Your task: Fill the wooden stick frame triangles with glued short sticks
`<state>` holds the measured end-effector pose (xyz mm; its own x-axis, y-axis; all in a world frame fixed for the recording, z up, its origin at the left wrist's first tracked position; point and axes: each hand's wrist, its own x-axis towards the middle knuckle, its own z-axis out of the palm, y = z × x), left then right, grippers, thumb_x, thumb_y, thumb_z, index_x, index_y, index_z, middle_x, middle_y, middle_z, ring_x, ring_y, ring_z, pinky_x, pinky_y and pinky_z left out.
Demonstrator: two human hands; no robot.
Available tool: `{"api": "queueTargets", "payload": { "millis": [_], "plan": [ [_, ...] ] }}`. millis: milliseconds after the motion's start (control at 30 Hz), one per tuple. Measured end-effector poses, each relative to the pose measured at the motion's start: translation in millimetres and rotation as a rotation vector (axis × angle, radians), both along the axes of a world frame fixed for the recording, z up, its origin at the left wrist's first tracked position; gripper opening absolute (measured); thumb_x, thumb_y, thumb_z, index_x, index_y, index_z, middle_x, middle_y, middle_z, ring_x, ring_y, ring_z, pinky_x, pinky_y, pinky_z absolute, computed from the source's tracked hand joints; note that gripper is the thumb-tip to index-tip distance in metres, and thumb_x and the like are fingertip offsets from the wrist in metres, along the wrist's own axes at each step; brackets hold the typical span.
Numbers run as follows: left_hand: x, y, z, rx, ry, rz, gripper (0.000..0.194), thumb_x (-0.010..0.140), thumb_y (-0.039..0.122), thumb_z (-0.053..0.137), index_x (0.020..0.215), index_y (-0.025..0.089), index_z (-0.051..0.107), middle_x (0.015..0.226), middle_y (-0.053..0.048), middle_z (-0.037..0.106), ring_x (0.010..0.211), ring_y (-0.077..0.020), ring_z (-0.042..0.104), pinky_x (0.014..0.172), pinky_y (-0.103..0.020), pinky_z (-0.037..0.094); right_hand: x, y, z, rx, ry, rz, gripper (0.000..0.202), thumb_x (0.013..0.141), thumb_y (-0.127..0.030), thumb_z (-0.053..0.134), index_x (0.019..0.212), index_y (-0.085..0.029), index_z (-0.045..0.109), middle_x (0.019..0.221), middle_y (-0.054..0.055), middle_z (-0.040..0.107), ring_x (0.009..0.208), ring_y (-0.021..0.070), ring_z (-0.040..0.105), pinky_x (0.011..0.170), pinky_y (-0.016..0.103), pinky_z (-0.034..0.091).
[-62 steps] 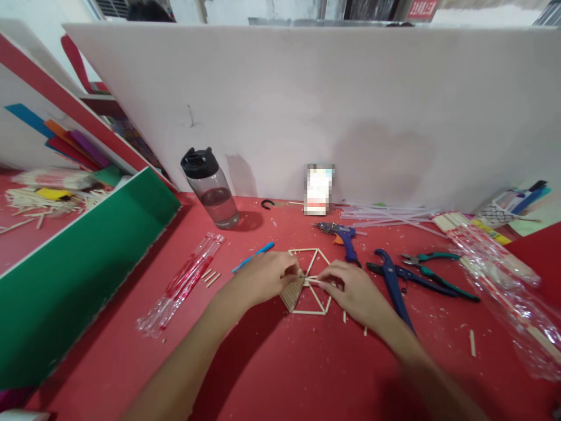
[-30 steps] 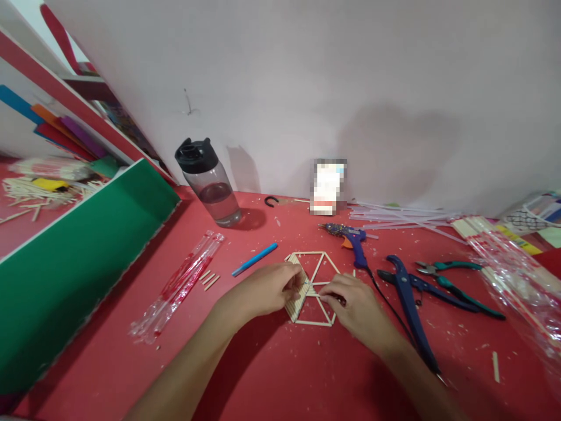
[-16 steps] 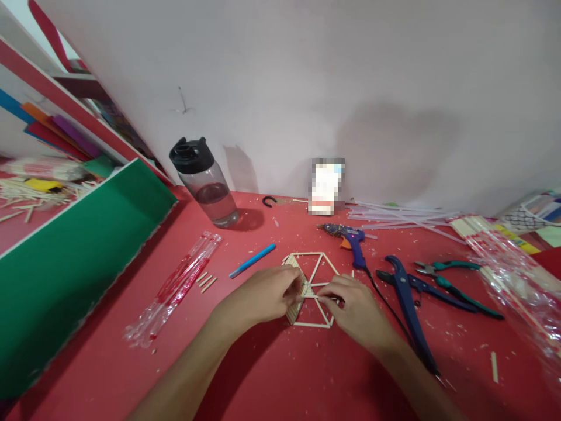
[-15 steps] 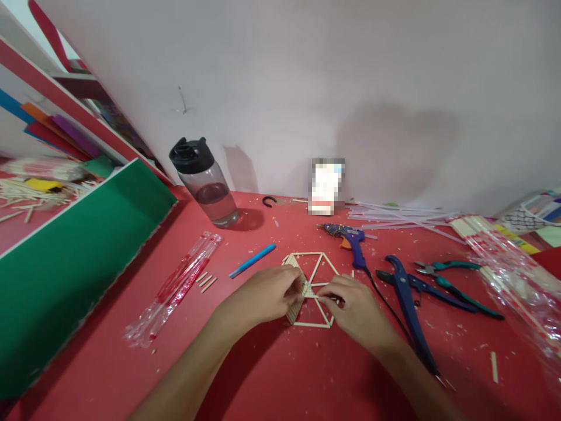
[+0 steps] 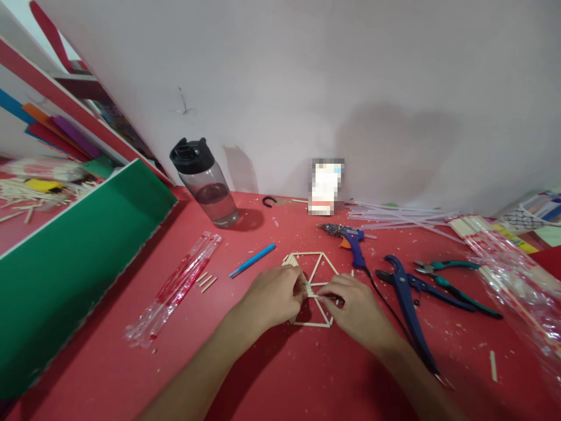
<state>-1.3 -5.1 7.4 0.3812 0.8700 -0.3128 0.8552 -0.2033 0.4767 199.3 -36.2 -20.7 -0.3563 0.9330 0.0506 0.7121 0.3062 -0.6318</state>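
A many-sided wooden stick frame (image 5: 323, 261) with spokes lies flat on the red table. Side-by-side sticks fill its left part, much of it under my left hand (image 5: 280, 295). That hand is closed in a pinch near the hub, and what its fingertips hold is hidden. From the right, my right hand (image 5: 350, 301) pinches the end of a thin wooden stick near the hub, just across from the left fingertips. Short cut sticks (image 5: 207, 283) lie to the left, close to a blue pen (image 5: 252, 261).
Behind the frame lies a blue glue gun (image 5: 346, 237), its cord running right. Blue cutters (image 5: 407, 304) and green-handled pliers (image 5: 451, 275) sit at right, near bagged sticks (image 5: 508, 269). A water bottle (image 5: 210, 193), a phone (image 5: 324, 187) and a green board (image 5: 87, 257) stand around the table.
My left hand has shifted slightly right, its fingertips closer to the hub and to my right fingers. The right hand has hardly moved.
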Motion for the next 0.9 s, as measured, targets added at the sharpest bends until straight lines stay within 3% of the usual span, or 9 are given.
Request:
{"api": "queueTargets", "payload": {
  "millis": [433,667,900],
  "plan": [
    [-5,1,-3.1,-0.021,-0.065,-0.027,0.009,0.088,0.032,0.06,0.088,0.024,0.065,0.087,-0.001,0.072,0.079,-0.0192,0.067,0.063,-0.027,0.04,0,0,-1.7,0.007,-0.014,-0.002,0.015,0.088,-0.011,0.067,0.081,-0.022,0.074,0.078,0.0,0.069,0.077,0.0169,0.061,0.069,0.028,0.04],
    [0,-1,0.3,0.01,-0.017,0.0,0.007,0.082,0.025,0.062,0.087,0.026,0.067,0.088,0.0,0.073,0.079,-0.0208,0.067,0.062,-0.028,0.039,-1,0,2.2,0.002,-0.022,-0.001,0.016,0.088,-0.01,0.066,0.081,-0.022,0.074,0.079,0.0,0.069,0.077,0.0166,0.06,0.07,0.028,0.04],
    [4,-4,2.7,0.037,0.016,-0.059,0.009,0.084,0.021,0.058,0.089,0.024,0.065,0.091,-0.003,0.073,0.083,-0.0228,0.069,0.064,-0.029,0.042,-1,0,3.5,-0.022,-0.003,0.004,0.016,0.09,-0.012,0.063,0.083,-0.021,0.074,0.083,0.002,0.069,0.081,0.0183,0.061,0.073,0.029,0.044]
  ]
}}
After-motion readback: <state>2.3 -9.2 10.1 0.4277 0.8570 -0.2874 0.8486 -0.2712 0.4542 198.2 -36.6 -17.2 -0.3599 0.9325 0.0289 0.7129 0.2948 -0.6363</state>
